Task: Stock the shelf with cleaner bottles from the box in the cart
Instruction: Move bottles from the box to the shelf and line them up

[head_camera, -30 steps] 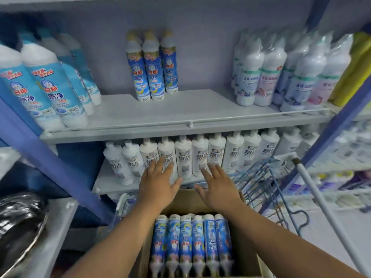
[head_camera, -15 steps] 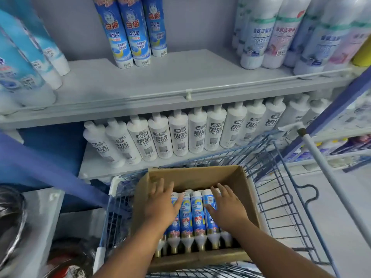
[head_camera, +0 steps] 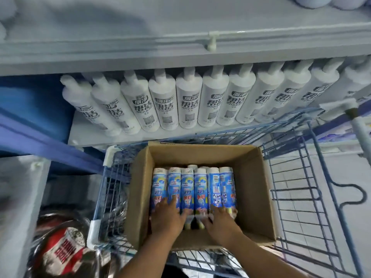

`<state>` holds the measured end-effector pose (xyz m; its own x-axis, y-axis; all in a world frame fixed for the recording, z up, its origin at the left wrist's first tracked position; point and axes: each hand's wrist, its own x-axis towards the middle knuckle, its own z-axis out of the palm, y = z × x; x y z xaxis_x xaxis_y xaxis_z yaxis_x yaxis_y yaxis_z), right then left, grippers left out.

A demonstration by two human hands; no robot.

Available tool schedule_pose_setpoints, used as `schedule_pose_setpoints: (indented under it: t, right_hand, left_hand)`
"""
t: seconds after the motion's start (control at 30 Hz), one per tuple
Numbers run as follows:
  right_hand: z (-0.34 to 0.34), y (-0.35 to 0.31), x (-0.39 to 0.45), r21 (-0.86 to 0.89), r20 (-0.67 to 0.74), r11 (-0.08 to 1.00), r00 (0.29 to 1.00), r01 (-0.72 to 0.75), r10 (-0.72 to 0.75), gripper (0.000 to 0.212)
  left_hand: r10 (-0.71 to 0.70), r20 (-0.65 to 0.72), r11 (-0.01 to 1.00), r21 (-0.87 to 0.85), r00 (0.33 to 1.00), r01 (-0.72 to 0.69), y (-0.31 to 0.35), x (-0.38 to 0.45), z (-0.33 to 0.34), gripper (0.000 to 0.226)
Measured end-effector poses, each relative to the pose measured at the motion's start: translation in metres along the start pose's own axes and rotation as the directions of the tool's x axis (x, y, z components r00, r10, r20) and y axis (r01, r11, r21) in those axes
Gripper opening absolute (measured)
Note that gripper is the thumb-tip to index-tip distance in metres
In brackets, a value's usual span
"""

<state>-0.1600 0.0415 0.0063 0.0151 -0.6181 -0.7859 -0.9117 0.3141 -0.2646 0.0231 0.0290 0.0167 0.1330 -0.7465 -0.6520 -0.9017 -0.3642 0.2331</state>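
Because the blue bottles (head_camera: 193, 189) lie packed flat in the box (head_camera: 253, 189), I set both hands on their near ends. Left hand (head_camera: 167, 216) and right hand (head_camera: 219, 219) rest there; whether either grasps yet, I cannot tell.

The box (head_camera: 251, 177) is made of plain matt brown cardboard. The cleaner bottles (head_camera: 187, 189) are wrapped in glossy printed film. The cart (head_camera: 297, 189) is formed of blue-coated metal wire. The white bottles (head_camera: 188, 101) are of smooth matt plastic.

Six blue cleaner bottles (head_camera: 200, 189) in top layer of one box (head_camera: 251, 177); one cart (head_camera: 301, 177); white bottles (head_camera: 188, 101) in shelf row: at least eleven.
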Motion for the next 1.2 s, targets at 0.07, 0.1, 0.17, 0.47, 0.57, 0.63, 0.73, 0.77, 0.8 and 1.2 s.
schedule_pose_setpoints:
  t: [0.07,0.1,0.17,0.47,0.57,0.63,0.73,0.77,0.8,1.2]
  right_hand:
    - [0.010,-0.003,0.012,0.046,0.047,0.999,0.999,-0.025,0.023,0.062]
    - [0.013,-0.004,0.016,0.061,0.078,0.997,0.996,-0.041,0.036,0.058]
    - [0.016,-0.006,0.023,0.096,0.129,0.993,0.990,-0.073,0.060,0.055]
    - [0.028,-0.008,0.062,0.341,0.244,0.908,0.956,-0.242,0.163,0.057]
    - [0.030,-0.006,0.072,0.329,0.280,0.907,0.944,-0.263,0.173,0.054]
    - [0.030,-0.004,0.080,0.322,0.291,0.904,0.938,-0.282,0.189,0.051]
    - [0.037,-0.006,0.095,0.394,0.369,0.835,0.898,-0.385,0.240,0.053]
    - [0.039,-0.008,0.099,0.440,0.372,0.800,0.893,-0.409,0.252,0.054]
    - [0.042,-0.010,0.102,0.488,0.363,0.758,0.890,-0.433,0.275,0.054]
    - [0.056,-0.008,0.090,0.753,0.312,0.497,0.899,-0.432,0.308,0.069]
  left_hand:
    - [-0.061,0.041,0.994,-0.085,0.997,0.064,-0.002,0.006,0.017,0.065]
    - [-0.085,0.062,0.989,-0.119,0.994,0.092,-0.003,0.008,0.024,0.060]
    - [-0.099,0.083,0.981,-0.159,0.992,0.112,0.000,0.009,0.031,0.055]
    - [-0.274,0.304,0.897,-0.260,0.912,0.357,0.006,0.045,0.072,0.068]
    - [-0.338,0.351,0.851,-0.283,0.873,0.443,0.018,0.055,0.078,0.068]
    - [-0.375,0.387,0.821,-0.283,0.842,0.496,0.027,0.064,0.083,0.070]
    - [-0.401,0.411,0.799,-0.281,0.819,0.532,0.037,0.076,0.095,0.069]
    - [-0.429,0.414,0.785,-0.269,0.803,0.558,0.039,0.078,0.095,0.070]
    - [-0.457,0.420,0.759,-0.275,0.784,0.590,0.041,0.081,0.097,0.072]
    - [-0.497,0.445,0.540,-0.513,0.745,0.667,0.037,0.072,0.096,0.080]
